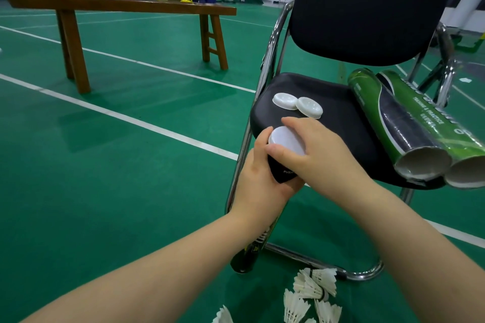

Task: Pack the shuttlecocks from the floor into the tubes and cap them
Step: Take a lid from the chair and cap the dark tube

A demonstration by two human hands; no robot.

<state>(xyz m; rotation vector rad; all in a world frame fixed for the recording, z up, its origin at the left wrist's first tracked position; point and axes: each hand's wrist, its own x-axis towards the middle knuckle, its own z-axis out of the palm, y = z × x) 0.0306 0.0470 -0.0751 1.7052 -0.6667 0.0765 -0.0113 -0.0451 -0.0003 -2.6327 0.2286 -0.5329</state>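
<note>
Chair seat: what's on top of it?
On the seat: two white caps, touching, and two open green tubes side by side, mouths overhanging the front. The left hand and right hand, gripping a third tube and its cap, hide the front-left edge.

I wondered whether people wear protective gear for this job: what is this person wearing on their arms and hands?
Nothing that shows. The left hand and right hand are bare: no gloves, and no rings on the visible fingers. Neither wrist carries a watch or band, and no sleeve comes into view on either forearm.
</note>
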